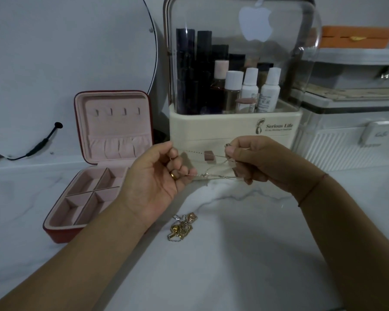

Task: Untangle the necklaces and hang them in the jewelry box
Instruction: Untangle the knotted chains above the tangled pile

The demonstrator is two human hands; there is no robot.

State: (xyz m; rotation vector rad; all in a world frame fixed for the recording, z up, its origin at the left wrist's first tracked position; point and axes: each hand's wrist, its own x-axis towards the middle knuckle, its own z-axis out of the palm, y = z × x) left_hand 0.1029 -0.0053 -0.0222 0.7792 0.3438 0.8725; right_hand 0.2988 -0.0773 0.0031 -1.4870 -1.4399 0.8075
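White marble desk [256, 243]. The left hand [157, 176] and right hand [256, 160] each pinch a thin chain [213, 175], stretched above mid-desk: untangling in hand. A tangled heap [182, 225] lies beneath. Next, seemingly: loosen the knot, then hang it in the open jewelry box [117, 122], left edge.

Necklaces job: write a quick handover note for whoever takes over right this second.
Left grip and right grip each pinch the fine chain, stretched between them above the counter, with a knot near the left grip.
Tangled pile lies on the counter below the hands.
Jewelry box stands open at left; its lid hooks are bare.
Done: nothing hung.
Left: free the knot, untangle the pile, hang every necklace.
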